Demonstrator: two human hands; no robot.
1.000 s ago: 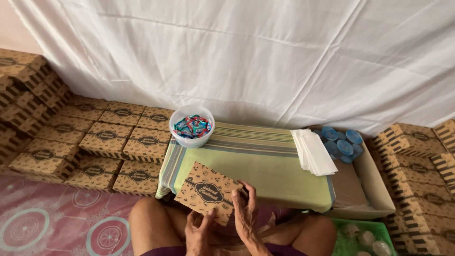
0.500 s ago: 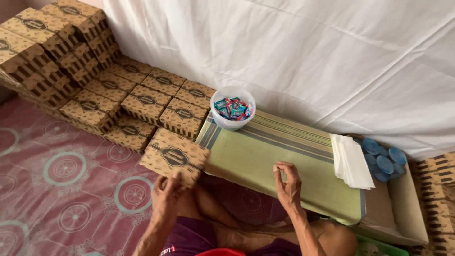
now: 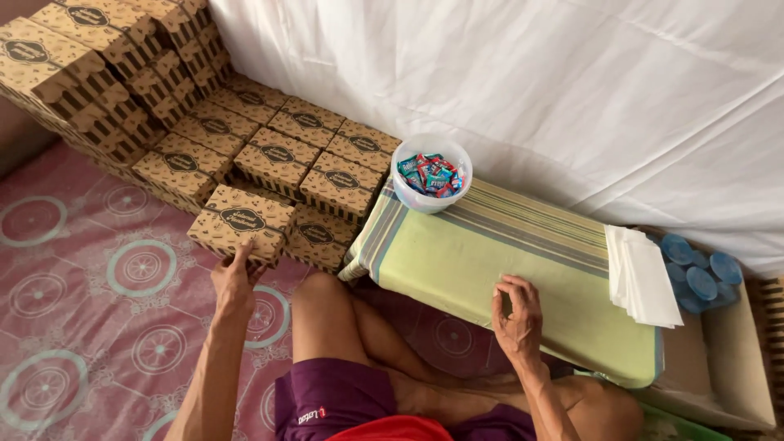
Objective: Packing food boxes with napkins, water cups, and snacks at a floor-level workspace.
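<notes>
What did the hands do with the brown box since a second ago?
Both hands held the patterned brown box over the lap; then the left hand carried it leftward to the floor beside the other boxes, fingers touching it. The right hand let go and rests on the green cloth. The candy bowl and napkins stayed.

patterned box (image 3: 242,222) | moved from lap to floor pile | left hand (image 3: 233,282) now only touching

the left hand (image 3: 233,282) touches the near edge of a brown patterned box (image 3: 242,223), left of the green cloth-covered table (image 3: 498,269). the right hand (image 3: 516,314) rests loosely curled on that table's near side, with a bowl of sweets (image 3: 431,173) at its far left corner.
</notes>
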